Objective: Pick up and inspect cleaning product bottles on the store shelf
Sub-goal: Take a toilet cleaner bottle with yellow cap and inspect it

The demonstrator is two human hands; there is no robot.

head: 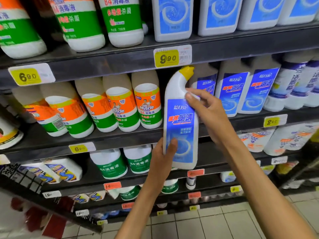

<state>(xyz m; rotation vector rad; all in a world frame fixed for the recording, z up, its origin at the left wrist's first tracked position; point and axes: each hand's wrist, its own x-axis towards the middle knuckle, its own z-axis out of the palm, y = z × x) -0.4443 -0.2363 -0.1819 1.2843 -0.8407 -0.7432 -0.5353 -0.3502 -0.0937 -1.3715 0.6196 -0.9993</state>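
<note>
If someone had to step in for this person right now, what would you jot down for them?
Left hand: grips the lower part of the toilet cleaner bottle, thumb on its blue label.
Right hand: holds the bottle at its neck, below the yellow cap.
Bottle: off the shelf, upright in front of the middle shelf, label facing the camera.
Same blue-label bottles stand on that shelf to the right; orange-and-green disinfectant bottles to the left.
Done: one bottle picked up.
Left: finish looking it over, probably put it back, then check others.
</note>
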